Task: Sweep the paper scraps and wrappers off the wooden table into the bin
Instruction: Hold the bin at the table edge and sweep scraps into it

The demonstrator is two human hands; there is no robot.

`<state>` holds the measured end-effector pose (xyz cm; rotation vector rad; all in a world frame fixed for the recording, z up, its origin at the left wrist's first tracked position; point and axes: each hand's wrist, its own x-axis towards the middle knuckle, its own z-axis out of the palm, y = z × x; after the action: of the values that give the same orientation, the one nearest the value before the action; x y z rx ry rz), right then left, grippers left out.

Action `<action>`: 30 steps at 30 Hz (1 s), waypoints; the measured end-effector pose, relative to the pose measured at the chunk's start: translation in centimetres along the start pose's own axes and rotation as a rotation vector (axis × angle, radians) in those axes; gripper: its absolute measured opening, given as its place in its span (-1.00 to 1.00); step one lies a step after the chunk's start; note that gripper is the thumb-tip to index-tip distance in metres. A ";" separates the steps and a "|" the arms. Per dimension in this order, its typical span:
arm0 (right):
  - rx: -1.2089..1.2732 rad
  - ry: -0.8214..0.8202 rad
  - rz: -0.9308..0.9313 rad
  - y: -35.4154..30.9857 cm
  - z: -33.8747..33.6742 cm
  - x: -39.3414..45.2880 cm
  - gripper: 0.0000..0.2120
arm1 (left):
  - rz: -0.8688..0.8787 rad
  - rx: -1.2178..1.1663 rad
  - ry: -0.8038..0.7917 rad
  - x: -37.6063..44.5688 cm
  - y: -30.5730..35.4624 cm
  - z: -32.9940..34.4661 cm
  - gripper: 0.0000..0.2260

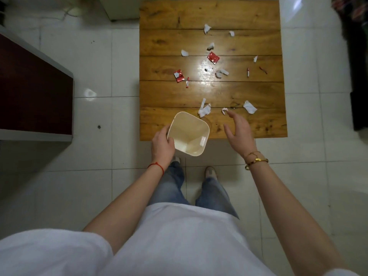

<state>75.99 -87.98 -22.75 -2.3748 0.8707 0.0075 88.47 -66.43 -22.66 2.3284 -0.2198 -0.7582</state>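
Note:
A square wooden table stands ahead of me, strewn with several white paper scraps and red wrappers. A red wrapper lies near the middle, another red wrapper to its left. White scraps and a folded white scrap lie near the front edge. My left hand grips the left rim of a cream plastic bin, held at the table's front edge with its mouth toward me. My right hand hovers open over the front edge, fingertips by a small scrap.
White tiled floor surrounds the table. A dark red cabinet with a grey top edge stands at the left. A white unit stands behind the table's left corner. Dark furniture runs along the right edge. My feet are just below the bin.

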 end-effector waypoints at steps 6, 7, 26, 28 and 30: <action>-0.040 -0.079 -0.057 4.4 -1.9 -1.3 -0.61 | -0.046 0.010 0.005 -4.2 0.9 4.9 -0.62; -0.044 -0.090 -0.067 5.2 -2.1 -1.5 -0.61 | -0.051 0.002 0.011 -4.7 1.1 5.8 -0.63; -0.124 -0.191 -0.264 15.4 0.8 5.5 -0.53 | -0.303 -0.181 0.010 -6.4 -1.7 19.6 -0.62; -0.142 -0.223 -0.266 15.8 1.8 7.0 -0.51 | -0.333 -0.196 0.006 -5.9 -2.5 20.7 -0.63; -0.162 -0.266 -0.264 16.1 3.0 8.5 -0.49 | -0.365 -0.233 0.006 -5.2 -3.3 22.0 -0.63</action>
<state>73.72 -101.02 -35.61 -2.5470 0.4424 0.2918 71.43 -74.19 -35.68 2.1702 0.2907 -0.8982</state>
